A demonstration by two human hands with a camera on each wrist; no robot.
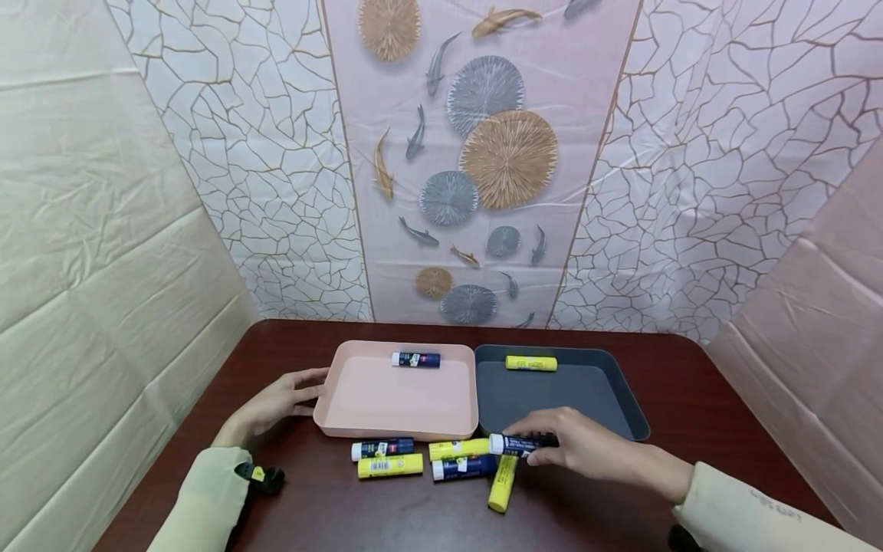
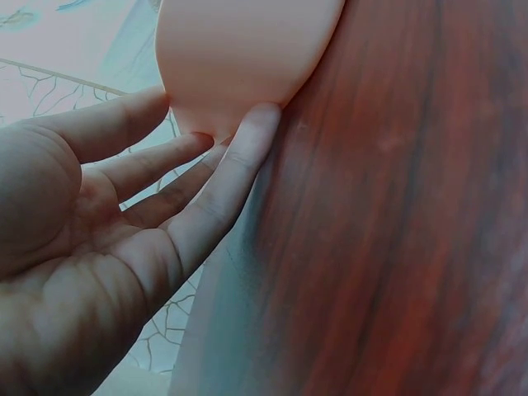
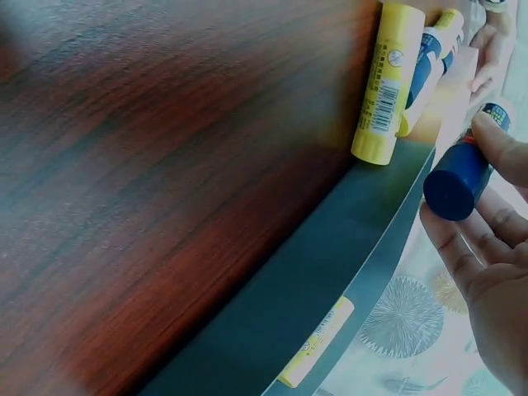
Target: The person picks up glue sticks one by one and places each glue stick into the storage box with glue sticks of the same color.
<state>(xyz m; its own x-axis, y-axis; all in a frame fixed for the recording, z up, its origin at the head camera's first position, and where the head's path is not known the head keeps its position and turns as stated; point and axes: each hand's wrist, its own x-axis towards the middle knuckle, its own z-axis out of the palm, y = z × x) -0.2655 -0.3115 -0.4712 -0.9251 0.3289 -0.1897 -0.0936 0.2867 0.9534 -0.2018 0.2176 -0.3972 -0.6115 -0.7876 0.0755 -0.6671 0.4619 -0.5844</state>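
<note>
My right hand [image 1: 572,443] pinches a dark blue glue stick [image 3: 459,173] with a white cap between thumb and fingers, above the front edge of the dark grey tray [image 1: 552,395]. Beneath it a yellow glue stick [image 1: 503,484] lies slanted on the table. With its fingers extended, my left hand [image 1: 279,402] touches the left side of the pink tray [image 1: 400,410]. In the left wrist view its fingertips rest against the wall of that tray [image 2: 239,49]. One blue glue stick [image 1: 417,359] lies inside the pink tray, and a yellow glue stick [image 1: 531,363] inside the grey one.
In front of the trays lie a blue glue stick [image 1: 382,448] beside a yellow one [image 1: 390,465], and another yellow stick [image 1: 458,449] beside a blue one [image 1: 464,468]. The trays stand side by side on a dark wooden table [image 1: 331,506]; patterned cloth [image 1: 476,230] hangs behind.
</note>
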